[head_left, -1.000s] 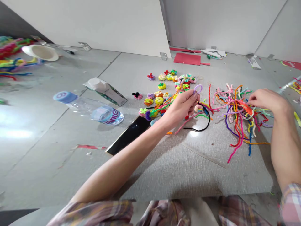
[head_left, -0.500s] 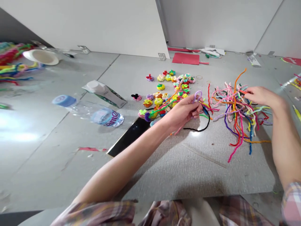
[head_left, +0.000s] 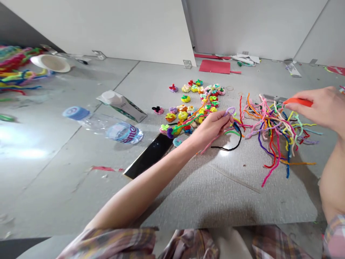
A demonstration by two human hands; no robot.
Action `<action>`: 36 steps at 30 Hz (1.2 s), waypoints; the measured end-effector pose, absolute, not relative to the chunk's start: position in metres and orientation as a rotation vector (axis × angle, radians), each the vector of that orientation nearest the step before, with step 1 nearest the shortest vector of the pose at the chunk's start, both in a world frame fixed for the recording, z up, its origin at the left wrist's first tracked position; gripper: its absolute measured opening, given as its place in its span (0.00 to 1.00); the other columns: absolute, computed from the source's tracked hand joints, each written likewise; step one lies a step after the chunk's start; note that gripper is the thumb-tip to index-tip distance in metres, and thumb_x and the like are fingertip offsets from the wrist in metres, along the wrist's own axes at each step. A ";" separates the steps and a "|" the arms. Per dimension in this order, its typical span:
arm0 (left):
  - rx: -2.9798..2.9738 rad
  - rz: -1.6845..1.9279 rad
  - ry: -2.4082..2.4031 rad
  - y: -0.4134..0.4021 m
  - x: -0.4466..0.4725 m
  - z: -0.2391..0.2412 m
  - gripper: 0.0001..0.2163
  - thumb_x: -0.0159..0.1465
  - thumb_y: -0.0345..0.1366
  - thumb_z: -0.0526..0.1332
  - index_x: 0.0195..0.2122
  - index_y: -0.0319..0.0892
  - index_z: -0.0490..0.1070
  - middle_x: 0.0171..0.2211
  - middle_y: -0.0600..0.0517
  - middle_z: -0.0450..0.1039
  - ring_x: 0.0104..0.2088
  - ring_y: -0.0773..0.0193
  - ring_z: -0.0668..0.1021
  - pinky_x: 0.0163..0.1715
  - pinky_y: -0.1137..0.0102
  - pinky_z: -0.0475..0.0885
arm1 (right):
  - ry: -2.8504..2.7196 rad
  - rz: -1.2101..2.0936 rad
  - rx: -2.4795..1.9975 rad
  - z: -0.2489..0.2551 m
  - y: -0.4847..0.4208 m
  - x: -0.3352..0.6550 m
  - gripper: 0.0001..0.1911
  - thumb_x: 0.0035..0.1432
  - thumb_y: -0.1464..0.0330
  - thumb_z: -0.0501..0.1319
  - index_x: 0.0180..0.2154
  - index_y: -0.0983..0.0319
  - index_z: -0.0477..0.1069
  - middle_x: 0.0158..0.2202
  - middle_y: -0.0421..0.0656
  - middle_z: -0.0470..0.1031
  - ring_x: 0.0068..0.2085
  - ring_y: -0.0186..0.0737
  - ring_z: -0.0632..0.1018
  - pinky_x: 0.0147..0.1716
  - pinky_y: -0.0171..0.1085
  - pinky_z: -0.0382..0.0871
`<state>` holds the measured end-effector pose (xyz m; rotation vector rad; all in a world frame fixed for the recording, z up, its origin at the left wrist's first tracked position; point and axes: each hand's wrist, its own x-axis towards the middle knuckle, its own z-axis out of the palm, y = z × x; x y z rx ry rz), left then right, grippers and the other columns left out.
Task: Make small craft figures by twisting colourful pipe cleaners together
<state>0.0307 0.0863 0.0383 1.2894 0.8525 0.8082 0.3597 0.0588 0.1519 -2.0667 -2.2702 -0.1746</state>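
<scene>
The clear plastic water bottle (head_left: 107,127) lying on its side carries a blue and white label with red letters, of which only "ante" can be read; its blue cap bears a white ring mark. Just behind it lies a white and green drink carton (head_left: 121,104), its print too small to read. A black glossy phone (head_left: 149,155) lies face up between the bottle and the left forearm.

The left hand (head_left: 212,126) rests low over the table, thumb and fingertips pressed together on a lilac fuzzy pipe cleaner bent into a loop (head_left: 230,110), which stands up just beyond the fingertips. The right hand (head_left: 320,106) is raised at the right edge, thumb and forefinger pinching an orange fuzzy pipe cleaner (head_left: 298,102) that points left above a tangled pile of many-coloured pipe cleaners (head_left: 275,126). Beyond the left hand sits a cluster of small pipe-cleaner flowers (head_left: 194,104).

All lies on a grey textured mat (head_left: 215,194) over a grey table. White wall panels with metal brackets (head_left: 187,64) close the back; a red paper sheet (head_left: 215,67) lies near them, a white bowl (head_left: 51,62) far left.
</scene>
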 end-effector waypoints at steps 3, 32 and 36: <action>1.374 0.825 0.926 0.086 0.032 0.038 0.13 0.75 0.42 0.59 0.35 0.43 0.74 0.24 0.57 0.58 0.23 0.68 0.59 0.24 0.69 0.52 | -2.532 -0.267 -1.805 0.150 0.044 0.318 0.17 0.74 0.53 0.62 0.38 0.56 0.80 0.30 0.45 0.79 0.29 0.41 0.70 0.32 0.43 0.53; 1.863 0.878 1.208 0.084 0.036 0.036 0.16 0.77 0.36 0.56 0.34 0.41 0.79 0.31 0.50 0.79 0.32 0.62 0.74 0.37 0.69 0.63 | -2.232 -0.159 -1.729 0.090 0.035 0.239 0.19 0.75 0.52 0.61 0.47 0.60 0.80 0.39 0.54 0.85 0.37 0.52 0.80 0.31 0.42 0.54; 1.964 0.950 1.225 0.078 0.038 0.034 0.18 0.78 0.39 0.54 0.29 0.44 0.68 0.25 0.54 0.68 0.28 0.64 0.68 0.33 0.67 0.57 | -2.180 -0.175 -1.756 0.094 0.035 0.238 0.20 0.74 0.52 0.62 0.47 0.61 0.81 0.40 0.55 0.86 0.38 0.52 0.81 0.33 0.42 0.54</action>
